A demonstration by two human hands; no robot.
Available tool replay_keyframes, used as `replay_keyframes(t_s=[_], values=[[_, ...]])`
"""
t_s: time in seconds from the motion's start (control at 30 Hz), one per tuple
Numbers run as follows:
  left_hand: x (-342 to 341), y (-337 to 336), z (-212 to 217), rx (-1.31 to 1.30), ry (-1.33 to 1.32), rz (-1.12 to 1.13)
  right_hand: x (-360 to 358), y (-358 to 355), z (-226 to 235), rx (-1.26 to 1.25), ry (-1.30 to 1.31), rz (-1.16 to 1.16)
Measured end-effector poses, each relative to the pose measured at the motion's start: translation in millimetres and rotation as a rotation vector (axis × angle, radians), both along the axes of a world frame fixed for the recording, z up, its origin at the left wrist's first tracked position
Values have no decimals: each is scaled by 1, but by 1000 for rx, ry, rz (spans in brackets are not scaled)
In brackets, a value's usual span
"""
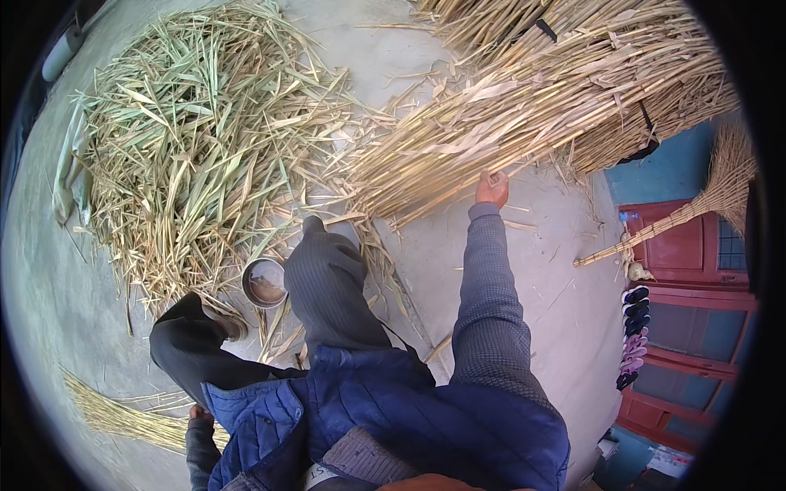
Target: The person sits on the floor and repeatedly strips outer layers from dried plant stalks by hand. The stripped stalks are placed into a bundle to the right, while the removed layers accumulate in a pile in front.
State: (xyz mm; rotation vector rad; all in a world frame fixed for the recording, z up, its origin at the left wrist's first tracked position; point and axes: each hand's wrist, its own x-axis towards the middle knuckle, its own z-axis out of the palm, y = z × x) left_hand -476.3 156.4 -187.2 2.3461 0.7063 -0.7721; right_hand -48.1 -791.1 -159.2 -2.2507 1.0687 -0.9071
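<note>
My right hand (493, 189) reaches forward to the near edge of a large pile of dry reed stalks (491, 123), its fingers closed on a stalk along that edge. Leafy, pale stalks make up the pile, all lying roughly the same way. Down at the lower left, my left hand (200, 414) is closed around one end of a bundle of thin, yellowish stalks (123, 416), which fans out over the floor to the left. Part of that hand's fingers is hidden by its small size and the dark sleeve.
A heap of stripped leaves (205, 139) covers the far left floor. Close to my knee stands a round metal bowl (264, 283). At right are a tied broom-like bundle (688, 214), red doors (671, 245) and a row of shoes (634, 335). A pale plastic bag (72, 164) lies beyond the heap.
</note>
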Motion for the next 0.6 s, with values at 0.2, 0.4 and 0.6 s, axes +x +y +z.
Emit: replay_keyframes(t_s=[0.2, 0.4, 0.6], values=[[20, -22, 26, -25, -55, 18, 15, -8, 43, 123, 374, 101], [9, -31, 24, 238, -11, -193, 10, -7, 70, -142, 391, 186], [4, -22, 13, 164, -103, -166, 64, 14, 101, -15, 230, 203]])
